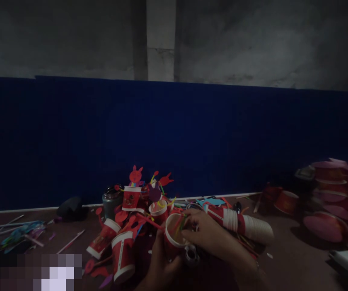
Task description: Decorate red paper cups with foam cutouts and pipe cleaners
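Note:
A red paper cup with a white rim [171, 244] is tilted so that its mouth faces up towards me. My left hand [161, 262] is wrapped round the cup's left side and base. At the mouth, my right hand [203, 231] pinches thin green, yellow and red strips [179, 230] whose ends lie inside the cup; whether they are straws or pipe cleaners I cannot tell. A red strip [149, 221] sticks out to the left of the rim. Just below my right hand lies a dark metallic object [191, 255], partly hidden and blurred.
Decorated red cups [123, 258] with paper animal shapes [135, 176] are heaped to the left. Nested paper cups [252, 228] lie on the right, beyond them stacked red tubs [328, 182]. Loose strips [19, 234] litter the far left. A blue-painted wall [192, 137] stands behind the table.

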Demonstrator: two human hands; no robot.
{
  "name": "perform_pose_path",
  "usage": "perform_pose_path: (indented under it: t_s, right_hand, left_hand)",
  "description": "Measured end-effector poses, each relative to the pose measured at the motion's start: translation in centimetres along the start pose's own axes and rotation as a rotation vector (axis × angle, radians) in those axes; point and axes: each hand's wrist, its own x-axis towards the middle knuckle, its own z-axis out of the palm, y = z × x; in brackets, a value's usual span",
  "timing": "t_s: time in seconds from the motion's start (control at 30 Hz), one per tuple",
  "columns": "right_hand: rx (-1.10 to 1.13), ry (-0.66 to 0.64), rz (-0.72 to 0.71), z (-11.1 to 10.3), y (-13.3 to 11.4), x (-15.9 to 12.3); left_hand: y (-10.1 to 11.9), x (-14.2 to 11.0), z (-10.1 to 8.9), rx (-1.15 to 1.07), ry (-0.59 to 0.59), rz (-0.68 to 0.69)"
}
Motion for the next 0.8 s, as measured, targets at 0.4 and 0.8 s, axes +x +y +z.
perform_pose_path:
  t_s: [0.4, 0.8]
  right_hand:
    - [-0.557, 0.227, 0.074, 1.0, -1.5, -0.4]
    - [-0.356, 0.265, -0.009, 2.1, -0.8, 0.7]
  left_hand:
    - [3.3, 0.6, 0.6, 0.148, -0.111, 0.074]
    - [4.0, 1.0, 0.8, 0.136, -0.069, 0.059]
